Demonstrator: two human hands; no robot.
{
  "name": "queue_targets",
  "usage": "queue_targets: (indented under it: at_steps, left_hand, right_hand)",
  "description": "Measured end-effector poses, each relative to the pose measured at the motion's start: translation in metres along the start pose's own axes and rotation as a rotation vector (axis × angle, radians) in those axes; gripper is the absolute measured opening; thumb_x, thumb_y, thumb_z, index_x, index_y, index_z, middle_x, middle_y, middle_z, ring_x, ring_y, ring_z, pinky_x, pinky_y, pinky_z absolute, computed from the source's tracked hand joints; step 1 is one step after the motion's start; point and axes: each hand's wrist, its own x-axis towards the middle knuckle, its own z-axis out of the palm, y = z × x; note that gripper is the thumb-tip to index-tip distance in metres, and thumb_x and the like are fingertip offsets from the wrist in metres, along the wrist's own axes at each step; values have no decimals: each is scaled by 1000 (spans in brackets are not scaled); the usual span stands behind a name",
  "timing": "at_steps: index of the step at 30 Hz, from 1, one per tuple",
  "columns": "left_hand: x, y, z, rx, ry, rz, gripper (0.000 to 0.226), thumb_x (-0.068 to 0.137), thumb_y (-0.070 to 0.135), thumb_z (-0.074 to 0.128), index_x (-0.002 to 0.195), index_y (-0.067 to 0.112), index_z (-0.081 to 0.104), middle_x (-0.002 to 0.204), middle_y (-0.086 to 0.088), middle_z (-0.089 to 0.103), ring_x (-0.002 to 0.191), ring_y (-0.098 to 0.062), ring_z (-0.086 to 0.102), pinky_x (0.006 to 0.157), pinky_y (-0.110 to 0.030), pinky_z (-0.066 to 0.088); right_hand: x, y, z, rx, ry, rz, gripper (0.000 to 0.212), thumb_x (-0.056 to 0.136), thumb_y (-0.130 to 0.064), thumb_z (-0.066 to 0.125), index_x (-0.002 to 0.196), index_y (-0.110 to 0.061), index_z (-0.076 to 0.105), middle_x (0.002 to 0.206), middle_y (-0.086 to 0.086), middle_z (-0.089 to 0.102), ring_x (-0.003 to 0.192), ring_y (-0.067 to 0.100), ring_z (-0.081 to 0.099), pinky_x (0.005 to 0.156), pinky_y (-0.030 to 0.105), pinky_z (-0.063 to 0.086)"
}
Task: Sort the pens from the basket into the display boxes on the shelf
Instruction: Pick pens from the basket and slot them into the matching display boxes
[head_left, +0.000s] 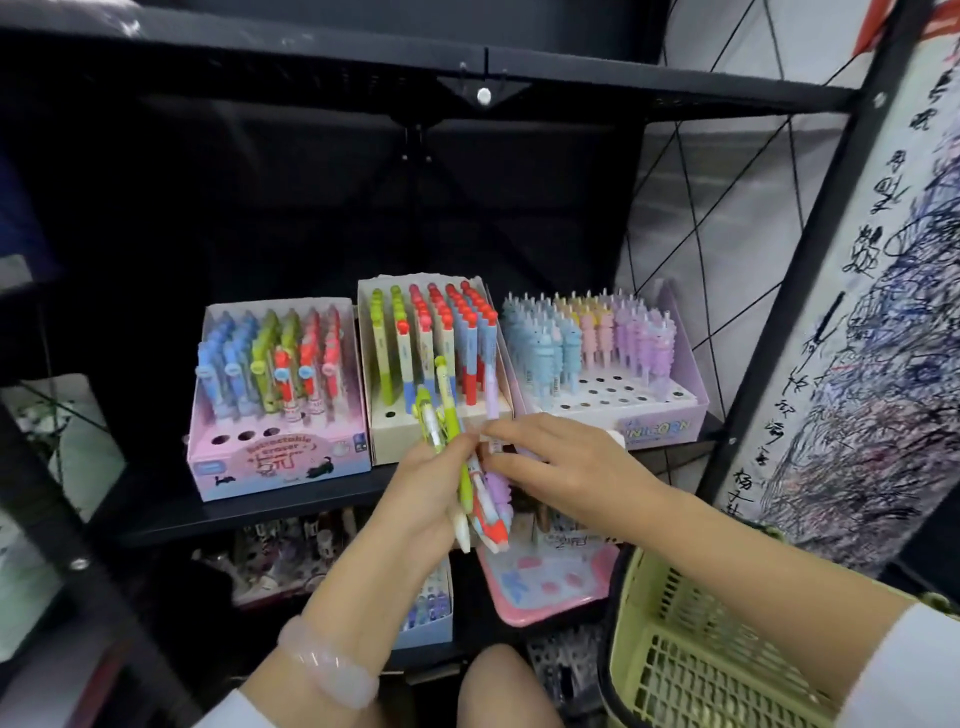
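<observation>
At the centre of the frame, just in front of the shelf edge (291, 499), the left hand (421, 493) is curled round a bundle of pens (470, 483), gripping them mid-barrel so their ends fan out above and below the fist. The right hand (561, 467) reaches in from the right and pinches the top of a lilac pen (492, 395) in that bundle between thumb and fingertips; its other fingers lie loosely bent.

Behind the hands three display boxes sit side by side on the shelf: a pink box (280, 457) at left with open holes along its front row, a cream box (387, 436) in the middle, directly behind the bundle, and a lilac box (670, 410) at right with several bare rows of holes.

The green basket (691, 639) hangs on the right forearm at the lower right. Dark open room lies above the boxes, under the upper shelf (363, 57).
</observation>
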Motion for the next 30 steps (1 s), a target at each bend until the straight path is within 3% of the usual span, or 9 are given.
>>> queue_targets:
  at_steps: [2, 9, 12, 16, 17, 19, 22, 25, 30]
  left_hand:
    - [1, -2, 2, -7, -53, -27, 19, 96, 7, 46, 86, 0, 61, 60, -8, 65, 50, -13, 63, 47, -20, 50]
    - [11, -9, 24, 101, -94, -49, 19, 96, 9, 47, 91, -5, 58, 66, -14, 69, 58, -20, 69, 47, -26, 54]
    - [16, -14, 32, 149, -85, 6, 14, 96, 8, 47, 91, -3, 55, 66, -12, 65, 51, -16, 65, 48, -24, 54]
    - [19, -20, 38, 295, -121, 49, 22, 96, 10, 47, 79, 5, 59, 57, -1, 67, 44, -8, 57, 45, -19, 50]
    - [20, -22, 40, 314, -124, 53, 24, 97, 10, 46, 78, 5, 60, 60, -2, 67, 44, -8, 56, 45, -19, 49]
    - [23, -25, 42, 347, -127, 64, 25, 97, 11, 45, 81, 0, 61, 69, -5, 66, 45, -7, 55, 44, -18, 47]
    - [27, -28, 42, 368, -140, 77, 26, 98, 11, 43, 98, -11, 58, 79, -10, 65, 47, -8, 54, 46, -19, 47]
    - [28, -27, 39, 350, -159, 92, 26, 98, 11, 43, 102, -11, 56, 65, -3, 66, 46, -7, 55, 46, -18, 47]
    - [29, -24, 35, 307, -186, 89, 25, 97, 12, 45, 92, -4, 62, 55, -1, 64, 46, -8, 56, 48, -17, 48]
  right_hand:
    - [-7, 9, 1, -46, 1, -69, 20, 79, 0, 69, 98, -5, 71, 112, 9, 67, 91, 23, 62, 75, 28, 50]
    - [-41, 35, -7, -49, -55, 92, 19, 81, 0, 65, 95, -12, 63, 93, 2, 67, 69, 24, 59, 53, 30, 48]
    - [-60, 57, -11, 102, 58, 607, 12, 87, -17, 62, 92, -23, 53, 77, -20, 59, 68, 16, 56, 57, 14, 40]
    - [-80, 105, -13, 263, 385, 1183, 27, 91, -15, 58, 115, -3, 52, 81, -6, 60, 64, 6, 58, 65, 8, 44]
    - [-84, 116, -14, 293, 401, 1257, 30, 93, -15, 55, 119, -2, 48, 88, 0, 63, 67, 12, 61, 70, 15, 48]
    - [-91, 132, -10, 302, 338, 1331, 27, 95, -15, 51, 117, -1, 46, 92, 10, 66, 71, 21, 63, 70, 28, 49]
    - [-97, 140, -1, 271, 187, 1328, 18, 95, -16, 51, 108, -3, 49, 77, 8, 66, 68, 21, 62, 61, 22, 43]
    - [-93, 147, 3, 213, 94, 1291, 22, 93, -18, 54, 109, -3, 54, 84, 3, 61, 78, 19, 58, 73, 25, 43]
    - [-93, 152, 5, 179, -213, 1346, 19, 91, -20, 58, 100, -4, 57, 88, 12, 63, 79, 26, 57, 66, 26, 37]
